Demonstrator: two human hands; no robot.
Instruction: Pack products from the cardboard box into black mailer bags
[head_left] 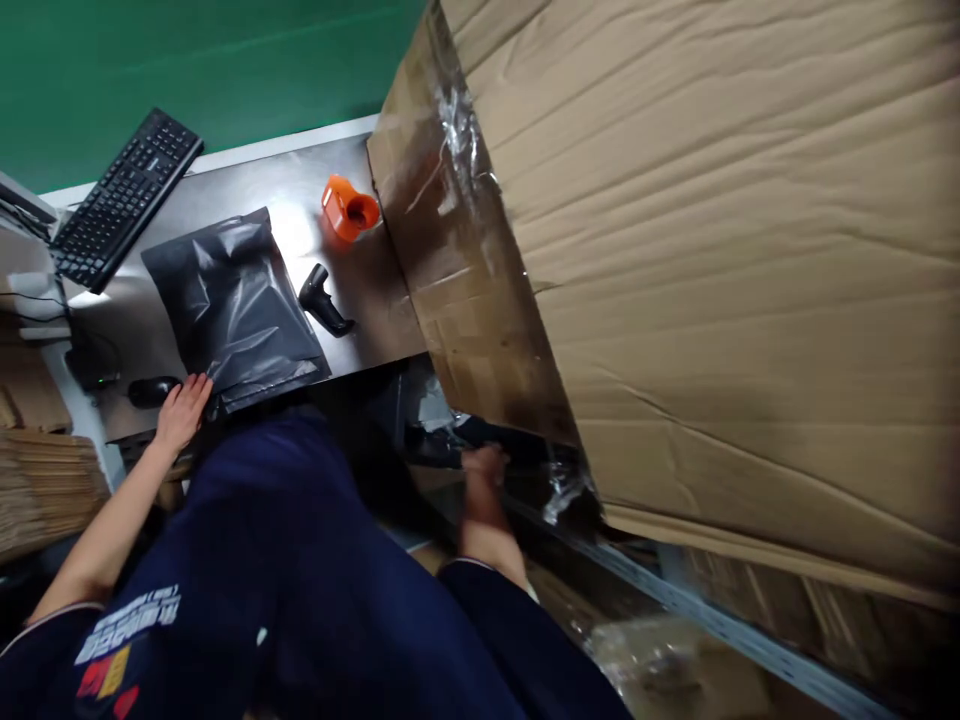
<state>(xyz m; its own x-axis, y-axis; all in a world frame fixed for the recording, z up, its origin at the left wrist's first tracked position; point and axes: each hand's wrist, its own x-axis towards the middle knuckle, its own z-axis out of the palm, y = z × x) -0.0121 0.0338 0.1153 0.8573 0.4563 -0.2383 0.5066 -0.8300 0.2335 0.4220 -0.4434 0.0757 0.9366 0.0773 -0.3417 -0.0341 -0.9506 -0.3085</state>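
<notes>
Whoever this is has on a dark navy short-sleeved tee (300,600), thin pale trim along the sleeve hem (52,622), chunky white lettering (127,625) and a red-and-yellow logo (105,680) on the front. The left hand (181,412) and right hand (484,468) are bare.

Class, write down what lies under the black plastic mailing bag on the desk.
The black plastic mailing bag lies on the shiny steel desktop; steel shows around its edges, but whatever lies directly beneath is covered and cannot be seen.
</notes>
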